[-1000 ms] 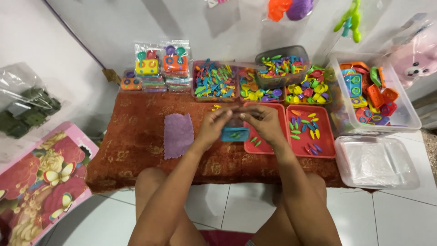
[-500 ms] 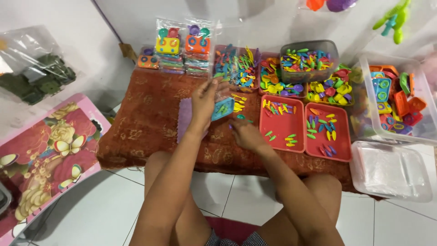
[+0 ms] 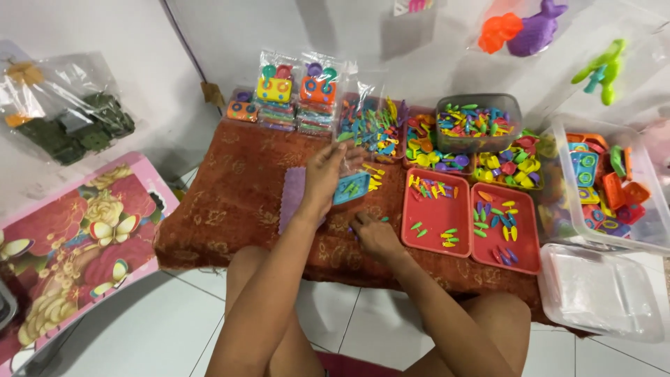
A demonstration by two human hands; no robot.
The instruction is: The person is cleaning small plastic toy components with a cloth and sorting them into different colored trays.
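My left hand (image 3: 325,176) holds up a clear plastic bag (image 3: 356,132) with a small blue toy tray (image 3: 351,188) and small coloured pieces inside it, above the orange patterned cloth (image 3: 230,202). My right hand (image 3: 372,233) rests low on the cloth just below the bag, fingers curled over some small pieces; whether it grips any I cannot tell. A purple square cloth (image 3: 294,195) lies under my left wrist.
Two red trays (image 3: 433,241) (image 3: 523,260) with small coloured pieces lie to the right. Bins of coloured toy parts (image 3: 477,124) and packed bags (image 3: 275,98) line the back. A clear box (image 3: 607,185) and a lid (image 3: 600,293) are at the far right; a pink flowered board (image 3: 70,244) at the left.
Both hands first held the blue tray together in the middle. The left hand then lifted the bag up and left; the right hand dropped to the cloth.
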